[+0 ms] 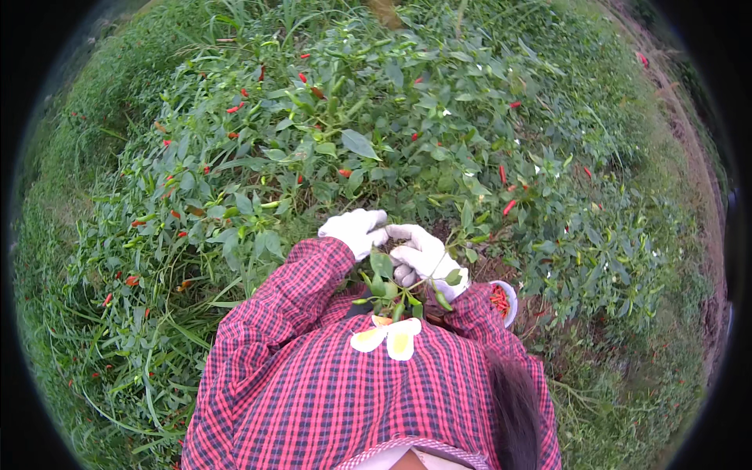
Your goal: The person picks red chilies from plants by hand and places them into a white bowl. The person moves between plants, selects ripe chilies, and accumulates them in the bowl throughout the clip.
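My left hand (355, 231), in a white glove, is raised before my chest among chili pepper plants (329, 117), its fingertips close to those of my right hand. White-gloved too, my right hand (424, 255) has its fingers curled by the stem of a chili branch (385, 282) with green leaves and green chilies that hangs over my chest. What lies between the fingers of either hand is too small to tell. Beside my right forearm, partly hidden by the sleeve, is a white container (512, 305) of red chilies (499, 301).
Dense chili plants spread ahead and to both sides, with red chilies (509, 207) and green ones among the leaves. Long grass (194, 335) grows at the left. A strip of brown ground (699, 141) runs along the far right.
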The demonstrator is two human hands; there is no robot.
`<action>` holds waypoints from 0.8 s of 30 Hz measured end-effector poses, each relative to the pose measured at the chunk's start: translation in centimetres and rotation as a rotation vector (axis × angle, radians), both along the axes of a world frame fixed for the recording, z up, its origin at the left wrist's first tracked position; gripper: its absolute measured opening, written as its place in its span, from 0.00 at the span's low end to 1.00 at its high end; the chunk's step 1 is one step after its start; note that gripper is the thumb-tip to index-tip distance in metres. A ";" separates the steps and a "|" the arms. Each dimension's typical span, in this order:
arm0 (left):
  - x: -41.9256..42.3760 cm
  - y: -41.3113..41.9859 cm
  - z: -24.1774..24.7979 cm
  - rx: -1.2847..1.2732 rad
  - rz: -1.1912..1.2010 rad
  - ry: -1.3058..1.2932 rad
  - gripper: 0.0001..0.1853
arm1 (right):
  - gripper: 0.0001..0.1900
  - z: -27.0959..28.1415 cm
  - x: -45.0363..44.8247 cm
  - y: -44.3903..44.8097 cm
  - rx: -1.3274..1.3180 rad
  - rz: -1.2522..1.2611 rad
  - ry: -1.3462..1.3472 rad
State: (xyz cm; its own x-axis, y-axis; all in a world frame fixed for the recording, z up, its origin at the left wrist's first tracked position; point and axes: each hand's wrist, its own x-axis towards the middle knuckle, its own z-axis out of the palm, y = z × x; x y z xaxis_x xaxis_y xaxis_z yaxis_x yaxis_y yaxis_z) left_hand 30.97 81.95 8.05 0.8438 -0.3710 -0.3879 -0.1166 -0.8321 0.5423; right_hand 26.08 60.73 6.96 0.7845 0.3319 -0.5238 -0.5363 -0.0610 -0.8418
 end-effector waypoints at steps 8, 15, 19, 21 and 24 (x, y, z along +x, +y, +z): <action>2.2 1.8 6.1 -0.275 0.233 -0.116 0.22 | 0.14 -4.8 1.0 -7.7 0.483 -1.106 0.059; 2.0 -2.5 14.5 -0.749 -0.022 -0.229 0.17 | 0.18 -1.9 2.6 -9.5 0.307 -1.326 -0.240; 2.4 -8.0 17.2 -0.393 -0.486 -0.679 0.18 | 0.29 -3.2 5.5 -11.3 -0.224 -1.058 -0.284; 1.6 -11.1 16.3 -0.256 -0.646 -0.691 0.17 | 0.32 -4.7 8.2 -11.0 0.100 -0.977 -0.405; 0.0 -12.7 12.9 -0.095 -0.663 -0.674 0.13 | 0.26 -5.2 10.2 -10.8 -0.452 -0.791 -0.493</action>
State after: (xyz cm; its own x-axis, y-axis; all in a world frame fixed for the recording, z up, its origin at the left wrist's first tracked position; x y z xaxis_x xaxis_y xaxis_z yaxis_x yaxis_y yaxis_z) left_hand 31.02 69.27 20.99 0.4852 -0.8596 0.1603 -0.8624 -0.4402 0.2501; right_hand 36.26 49.89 1.80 0.8542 -0.5190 -0.0328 -0.1623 -0.2061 -0.9650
